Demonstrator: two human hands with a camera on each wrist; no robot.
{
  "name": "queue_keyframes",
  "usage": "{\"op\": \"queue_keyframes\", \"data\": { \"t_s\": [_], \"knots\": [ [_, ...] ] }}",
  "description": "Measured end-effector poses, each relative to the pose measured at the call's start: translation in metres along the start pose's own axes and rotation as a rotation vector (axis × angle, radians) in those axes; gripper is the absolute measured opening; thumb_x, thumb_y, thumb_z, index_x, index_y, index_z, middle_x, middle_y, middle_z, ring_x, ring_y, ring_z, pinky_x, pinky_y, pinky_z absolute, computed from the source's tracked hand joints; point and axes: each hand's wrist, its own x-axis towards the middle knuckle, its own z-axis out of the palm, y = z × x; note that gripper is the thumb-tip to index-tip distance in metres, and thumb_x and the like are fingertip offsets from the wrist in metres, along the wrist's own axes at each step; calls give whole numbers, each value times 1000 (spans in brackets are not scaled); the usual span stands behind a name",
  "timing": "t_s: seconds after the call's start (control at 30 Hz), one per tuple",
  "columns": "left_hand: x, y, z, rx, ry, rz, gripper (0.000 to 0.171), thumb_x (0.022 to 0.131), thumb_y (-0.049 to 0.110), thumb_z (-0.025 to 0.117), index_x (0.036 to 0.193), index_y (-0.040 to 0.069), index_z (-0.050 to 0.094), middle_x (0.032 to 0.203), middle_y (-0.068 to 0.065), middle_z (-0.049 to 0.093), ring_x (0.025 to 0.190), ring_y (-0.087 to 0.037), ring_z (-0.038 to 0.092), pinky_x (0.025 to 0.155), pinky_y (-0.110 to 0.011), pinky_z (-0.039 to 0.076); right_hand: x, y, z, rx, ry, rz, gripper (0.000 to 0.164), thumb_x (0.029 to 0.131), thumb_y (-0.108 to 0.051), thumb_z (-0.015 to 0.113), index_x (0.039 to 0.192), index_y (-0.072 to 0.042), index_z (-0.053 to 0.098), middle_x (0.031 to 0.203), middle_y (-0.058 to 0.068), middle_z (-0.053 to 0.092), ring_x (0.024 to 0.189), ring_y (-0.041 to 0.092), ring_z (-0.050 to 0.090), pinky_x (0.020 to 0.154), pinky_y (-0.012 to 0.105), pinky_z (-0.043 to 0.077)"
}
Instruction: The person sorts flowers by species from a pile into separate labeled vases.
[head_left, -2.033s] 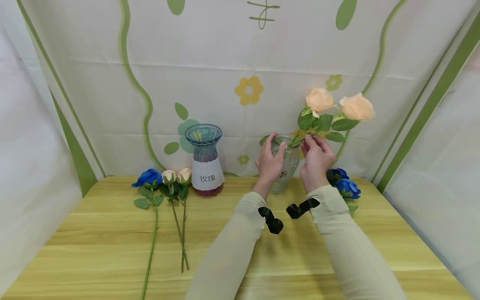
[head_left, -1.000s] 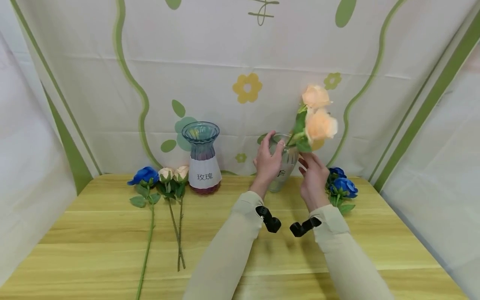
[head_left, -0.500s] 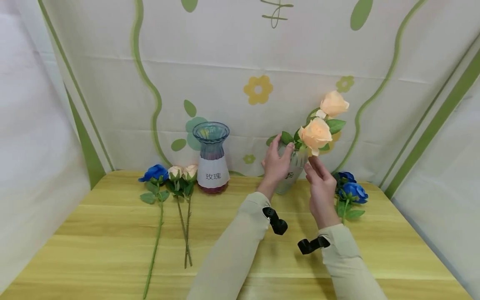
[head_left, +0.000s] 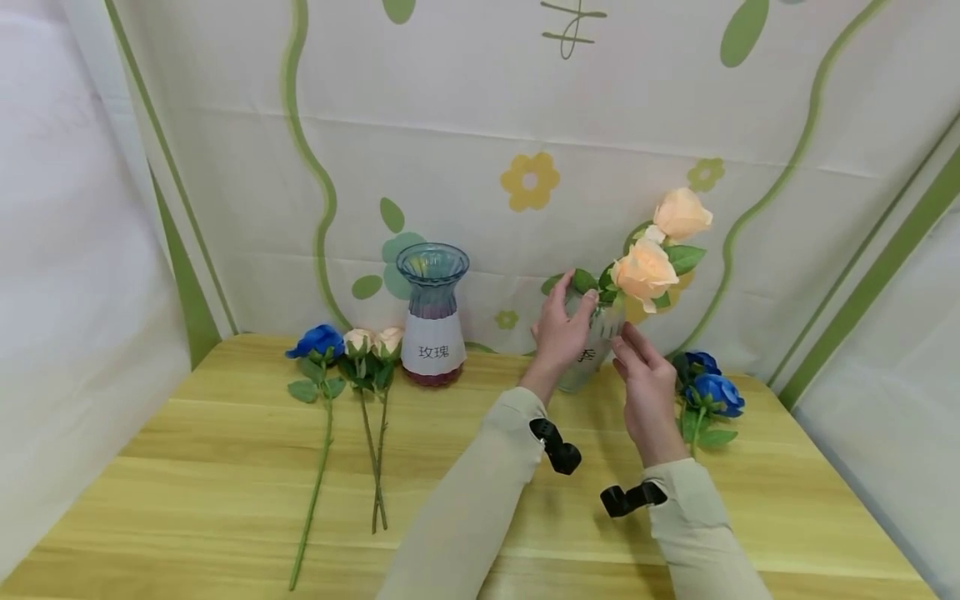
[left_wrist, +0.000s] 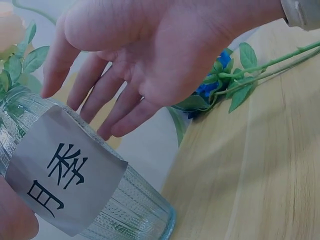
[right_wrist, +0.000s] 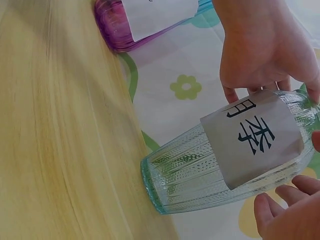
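A clear ribbed glass vase (head_left: 576, 379) with a white label stands near the back of the table, right of centre. My left hand (head_left: 558, 337) grips it near the rim, thumb in front and fingers behind. Two peach roses (head_left: 645, 271) lean to the right out of its mouth, their leaves at the rim. Against the vase's right side, just under the blooms, are the fingertips of my right hand (head_left: 648, 396), loosely bent. The right wrist view shows the vase (right_wrist: 187, 172) between both hands, its label facing the camera.
A blue and purple vase (head_left: 433, 321) with a white label stands to the left. Beside it lie a long-stemmed blue flower (head_left: 318, 343) and two small pale roses (head_left: 372, 343). Blue flowers (head_left: 716, 393) lie right of my right hand. A printed cloth (head_left: 480, 108) hangs behind.
The two peach roses have gone down into the clear vase and swung leftward. My right hand has let go of their stems and moved down to the vase's side. My left hand keeps its grip.
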Motion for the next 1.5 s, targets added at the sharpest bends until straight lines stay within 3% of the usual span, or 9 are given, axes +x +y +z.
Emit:
{"op": "queue_keyframes", "data": {
  "t_s": [0.2,0.37,0.47,0.6,0.73,0.87,1.1,1.27,1.5],
  "knots": [
    [-1,5,0,0,-41,-19,63,107,53,51,165,31,37,170,3,42,158,-26,38,128,-62,11,0,-1,-5,2,17,-11,58,110,-24,59,164,-15,41,173,-3,37,159,14,37,129,37,34],
    [0,12,-14,25,-112,-54,68,107,55,53,167,31,32,174,1,34,162,-31,30,130,-69,4,2,-2,-5,-13,-3,-25,59,109,-26,60,164,-15,41,173,-2,37,159,14,36,130,37,34],
    [-4,12,-27,71,-138,-64,71,106,55,57,168,32,30,175,2,32,161,-32,32,131,-65,16,1,-2,-4,-11,-7,-21,59,109,-25,60,164,-15,41,173,-2,37,159,14,36,130,37,34],
    [-16,12,-47,96,-109,-84,73,103,49,66,166,28,36,171,2,40,158,-28,39,127,-54,35,-1,-3,-4,-14,5,-17,58,109,-24,60,163,-14,42,173,-3,37,159,14,36,130,38,34],
    [-35,8,-75,59,-56,-114,66,100,44,73,158,22,49,160,3,56,149,-22,51,121,-46,45,-1,-5,-6,-11,12,-10,58,109,-24,61,163,-13,43,172,-3,39,157,14,38,129,37,35],
    [-59,-2,-115,24,-13,-157,54,99,39,75,147,20,61,147,2,66,135,-20,63,108,-44,56,1,-3,-4,0,15,12,57,109,-23,61,162,-14,44,172,-4,40,156,13,40,128,36,36],
    [-87,-22,-177,-125,9,-285,50,103,30,72,147,10,61,146,-11,65,126,-27,68,102,-38,58,1,-3,-3,-10,7,22,57,110,-24,59,163,-14,43,172,-4,39,156,14,39,128,35,36],
    [-105,-24,-209,-103,65,-323,48,105,27,69,148,8,60,147,-15,64,124,-26,67,89,-22,57,0,-4,-3,-20,3,22,57,110,-23,58,164,-14,42,173,-3,38,157,15,39,128,36,36],
    [-126,-24,-235,5,156,-373,56,102,36,72,150,10,57,148,-12,64,129,-22,64,100,-30,56,-1,-4,-3,-18,12,4,57,110,-21,59,163,-11,42,173,1,38,158,17,39,128,39,38]
  ]
}}
